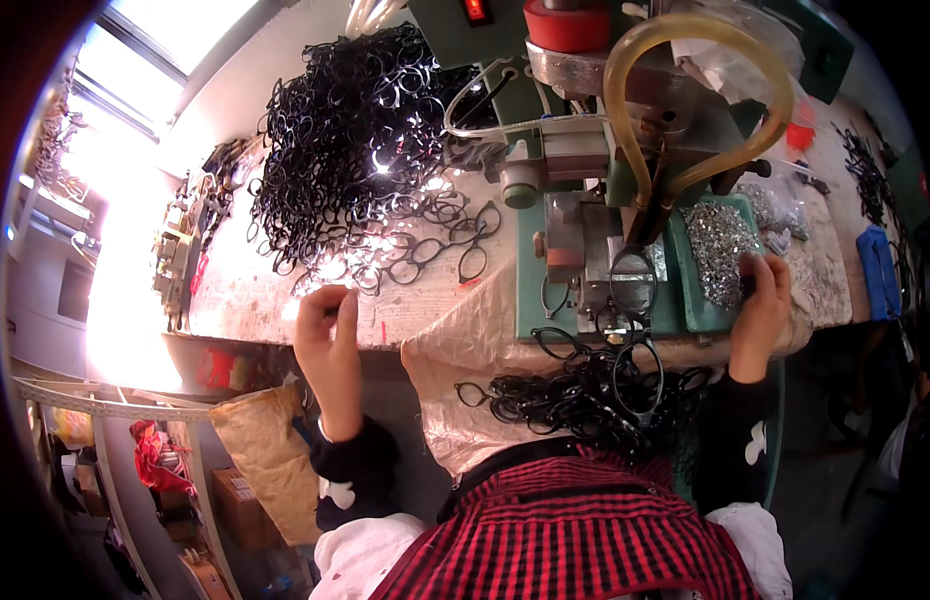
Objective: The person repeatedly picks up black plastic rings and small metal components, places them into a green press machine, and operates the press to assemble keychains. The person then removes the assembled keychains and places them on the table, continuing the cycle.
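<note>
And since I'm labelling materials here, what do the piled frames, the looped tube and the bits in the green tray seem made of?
Piled frames: probably plastic, black and glossy, judging by bright highlights.
Looped tube: likely rubber or soft plastic, yellowish, smoothly curved.
Bits: perhaps metal, silvery and glinting, but too small to be sure.

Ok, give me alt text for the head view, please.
A person's right hand is at the right side of a green tray of small shiny pieces, beside a bench machine; the left hand is raised near the bench's front edge. Dark eyeglass frames are heaped on the bench and before the person's checked garment.
</note>
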`<action>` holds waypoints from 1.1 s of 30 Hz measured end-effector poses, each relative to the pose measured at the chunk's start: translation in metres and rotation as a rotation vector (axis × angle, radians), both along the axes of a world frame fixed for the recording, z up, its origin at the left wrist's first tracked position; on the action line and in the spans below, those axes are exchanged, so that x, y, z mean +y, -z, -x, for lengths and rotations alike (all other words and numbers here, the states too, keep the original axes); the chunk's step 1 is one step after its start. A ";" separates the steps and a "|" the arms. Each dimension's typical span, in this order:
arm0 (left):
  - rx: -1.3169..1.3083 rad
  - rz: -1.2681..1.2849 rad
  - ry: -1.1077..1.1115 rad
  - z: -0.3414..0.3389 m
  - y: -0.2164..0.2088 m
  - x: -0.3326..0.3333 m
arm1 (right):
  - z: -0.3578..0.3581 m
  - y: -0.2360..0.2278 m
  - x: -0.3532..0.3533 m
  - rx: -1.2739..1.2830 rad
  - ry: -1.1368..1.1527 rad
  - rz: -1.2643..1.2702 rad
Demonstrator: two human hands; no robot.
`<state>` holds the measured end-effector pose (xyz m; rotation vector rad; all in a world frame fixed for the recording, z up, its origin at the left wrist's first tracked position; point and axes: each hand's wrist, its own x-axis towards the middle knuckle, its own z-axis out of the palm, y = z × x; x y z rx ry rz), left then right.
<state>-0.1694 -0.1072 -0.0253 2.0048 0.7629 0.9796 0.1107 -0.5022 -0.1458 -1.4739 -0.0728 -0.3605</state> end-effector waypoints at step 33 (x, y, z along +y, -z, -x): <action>-0.312 0.673 0.541 -0.088 0.040 -0.049 | 0.057 -0.096 0.112 -0.122 -0.378 -0.056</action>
